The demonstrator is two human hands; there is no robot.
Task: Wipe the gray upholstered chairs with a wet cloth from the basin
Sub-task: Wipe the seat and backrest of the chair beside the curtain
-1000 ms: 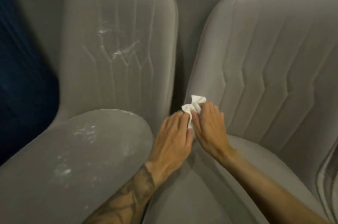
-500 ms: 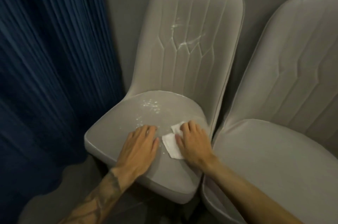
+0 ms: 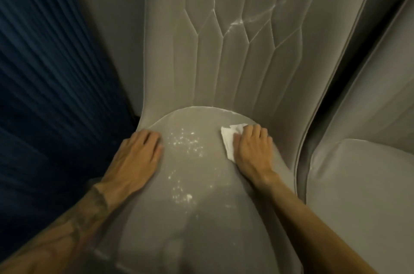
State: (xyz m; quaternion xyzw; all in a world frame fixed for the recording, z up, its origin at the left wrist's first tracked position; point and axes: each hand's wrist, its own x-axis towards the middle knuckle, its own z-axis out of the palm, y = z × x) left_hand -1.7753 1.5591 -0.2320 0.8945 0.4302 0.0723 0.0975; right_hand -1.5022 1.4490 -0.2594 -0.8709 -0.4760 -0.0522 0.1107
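Note:
A gray upholstered chair (image 3: 212, 217) fills the middle of the view, its seat speckled with white spots and its backrest streaked with white marks. My right hand (image 3: 253, 150) presses a white cloth (image 3: 230, 139) flat on the back right part of the seat, fingers spread over it. My left hand (image 3: 136, 155) rests flat on the seat's left edge, holding nothing. A second gray chair (image 3: 363, 184) stands close on the right. The basin is not in view.
A dark blue pleated curtain (image 3: 44, 94) hangs close on the left of the chair. A narrow dark gap separates the two chairs. A gray surface rises behind the backrest.
The view has closed in on the left chair. My right hand slid the cloth toward the back right of the seat. My left hand moved out to the seat's left edge.

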